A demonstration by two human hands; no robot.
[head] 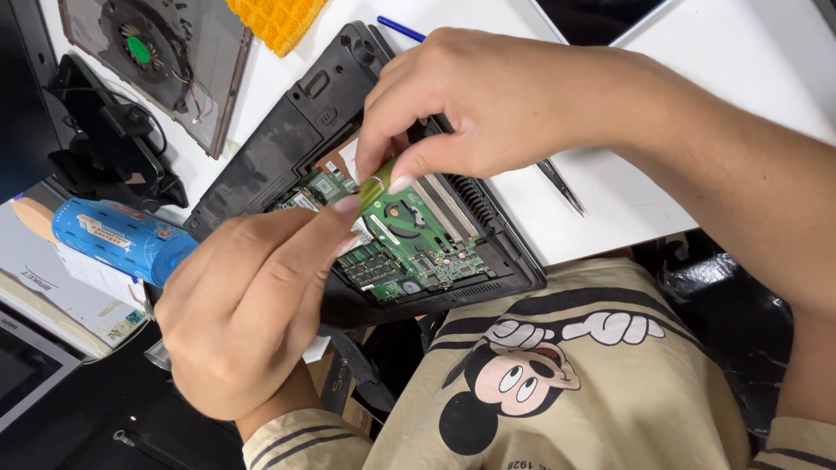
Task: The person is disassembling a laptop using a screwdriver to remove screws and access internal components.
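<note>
Both your hands meet over the opened black plastic laptop base point(287, 144). Your right hand point(475, 104) pinches a small green-and-gold flat strip point(376, 181) between thumb and forefinger; your left hand point(252, 300), mostly curled, presses its extended fingertip against the same strip. It sits just above the one green circuit board point(418, 239) exposed inside the base. Your left hand hides the base's near-left corner. Around: one blue cylindrical tool point(117, 235) at left, one detached panel with a round black fan point(139, 48), one orange woven cloth point(277, 22), one blue pen point(399, 28), one pair of metal tweezers point(562, 187) on the white table point(731, 52).
</note>
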